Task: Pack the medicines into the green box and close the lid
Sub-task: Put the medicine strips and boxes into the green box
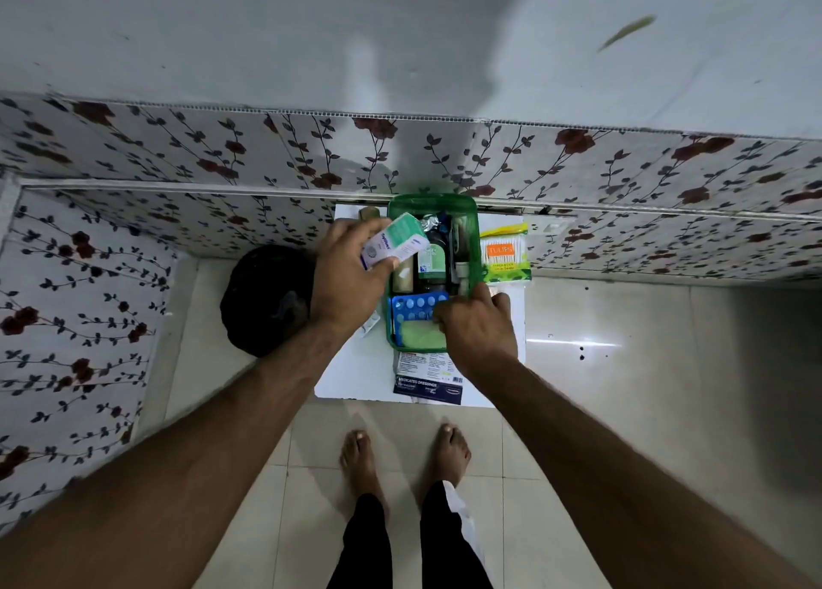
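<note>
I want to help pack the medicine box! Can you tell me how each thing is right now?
green box: open, partly filled, no lid on it
left hand: holding the white-and-green carton
white-and-green carton: lifted over the box, tilted
right hand: fingers curled, reaching into the box's near end
blue pill strip: inside the box
cotton swab pack: outside, right of the box
dressings packet: outside, lying flat in front

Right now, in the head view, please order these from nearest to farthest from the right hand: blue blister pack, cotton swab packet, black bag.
1. blue blister pack: inside the box, touching the right hand.
2. cotton swab packet: right of the box.
3. black bag: far left, on the floor.
</note>
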